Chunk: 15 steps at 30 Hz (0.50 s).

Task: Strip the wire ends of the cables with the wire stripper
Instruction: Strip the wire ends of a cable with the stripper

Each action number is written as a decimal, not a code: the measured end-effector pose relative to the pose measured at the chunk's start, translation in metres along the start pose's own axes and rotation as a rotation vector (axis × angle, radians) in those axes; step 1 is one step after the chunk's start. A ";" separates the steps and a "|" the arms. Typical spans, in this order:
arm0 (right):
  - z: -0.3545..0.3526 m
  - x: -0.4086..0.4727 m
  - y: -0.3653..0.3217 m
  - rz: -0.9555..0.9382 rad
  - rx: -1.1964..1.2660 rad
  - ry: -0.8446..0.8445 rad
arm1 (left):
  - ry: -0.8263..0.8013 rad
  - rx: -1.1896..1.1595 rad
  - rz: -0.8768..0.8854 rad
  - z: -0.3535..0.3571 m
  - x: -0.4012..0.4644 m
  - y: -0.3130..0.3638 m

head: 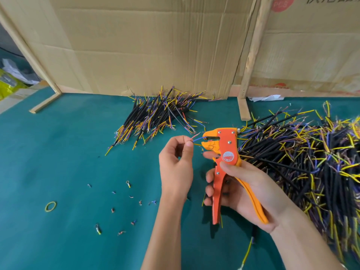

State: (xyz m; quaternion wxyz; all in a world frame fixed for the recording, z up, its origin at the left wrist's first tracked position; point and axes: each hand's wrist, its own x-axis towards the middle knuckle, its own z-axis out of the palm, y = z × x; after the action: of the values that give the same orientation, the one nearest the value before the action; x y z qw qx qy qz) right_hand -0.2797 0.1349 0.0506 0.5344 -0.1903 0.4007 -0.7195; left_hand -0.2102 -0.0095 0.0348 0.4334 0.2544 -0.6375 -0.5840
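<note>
Over the green table, near its front edge, the left hand pinches thin coloured wires whose blue end reaches the wire stripper, its handles gripped by the right hand.

orange wire stripper, teal table
</note>
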 end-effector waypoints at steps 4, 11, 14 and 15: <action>0.001 -0.001 0.003 -0.023 -0.020 -0.042 | -0.019 0.030 0.037 0.000 -0.001 -0.002; 0.011 0.002 0.007 -0.054 0.028 0.072 | -0.012 0.035 0.052 0.002 0.000 -0.004; 0.012 0.002 0.009 -0.078 0.016 0.084 | -0.011 0.033 0.038 0.001 0.000 -0.004; 0.013 0.003 0.010 -0.090 0.014 0.100 | -0.014 0.041 0.033 0.001 0.000 -0.004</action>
State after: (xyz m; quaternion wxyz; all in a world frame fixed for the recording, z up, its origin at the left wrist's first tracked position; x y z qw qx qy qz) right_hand -0.2657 0.1267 0.0505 0.4822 -0.1683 0.4126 -0.7543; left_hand -0.2118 -0.0101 0.0313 0.4333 0.2486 -0.6565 -0.5652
